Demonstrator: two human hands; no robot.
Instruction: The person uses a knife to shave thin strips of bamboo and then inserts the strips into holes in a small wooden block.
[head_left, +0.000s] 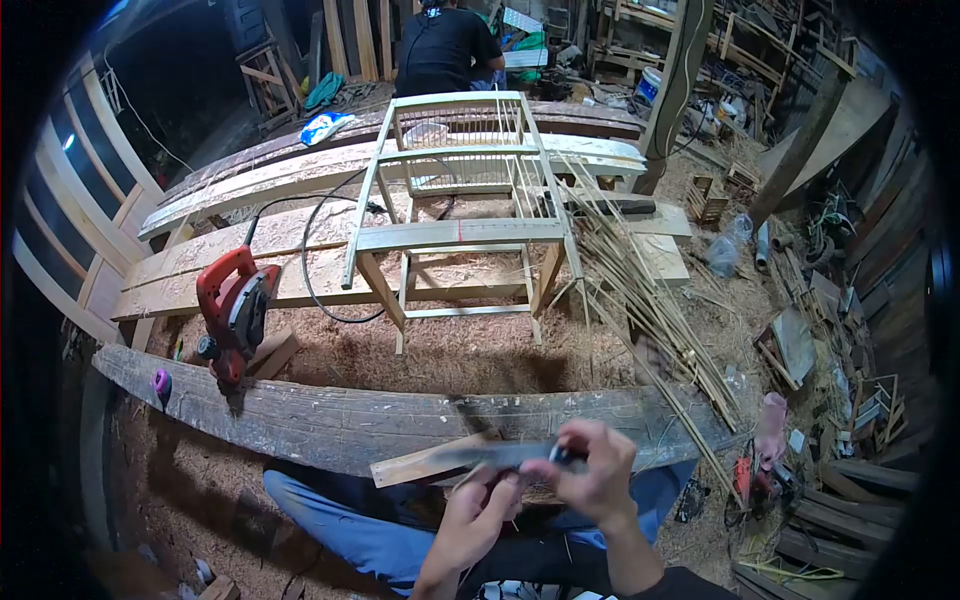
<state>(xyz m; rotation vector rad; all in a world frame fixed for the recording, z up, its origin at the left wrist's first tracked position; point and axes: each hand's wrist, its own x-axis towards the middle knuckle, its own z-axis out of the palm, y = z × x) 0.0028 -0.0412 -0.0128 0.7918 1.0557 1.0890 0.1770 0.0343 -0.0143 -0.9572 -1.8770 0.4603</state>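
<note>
Above the lap, my right hand is closed round the dark handle of a knife, whose blade is blurred and points left. Close beside it, my left hand has its fingers bent together under the blade, and what they pinch is too small and smeared to name. A short wooden piece lies on the front edge of the worn plank, just behind the blade. Beyond the plank stands a light wooden frame with thin bars and a red mark on its front rail.
A red power tool with a cable rests at the plank's left, near a purple roll. Thin bamboo strips lean across the right side. A person sits at the back. Wood shavings cover the ground.
</note>
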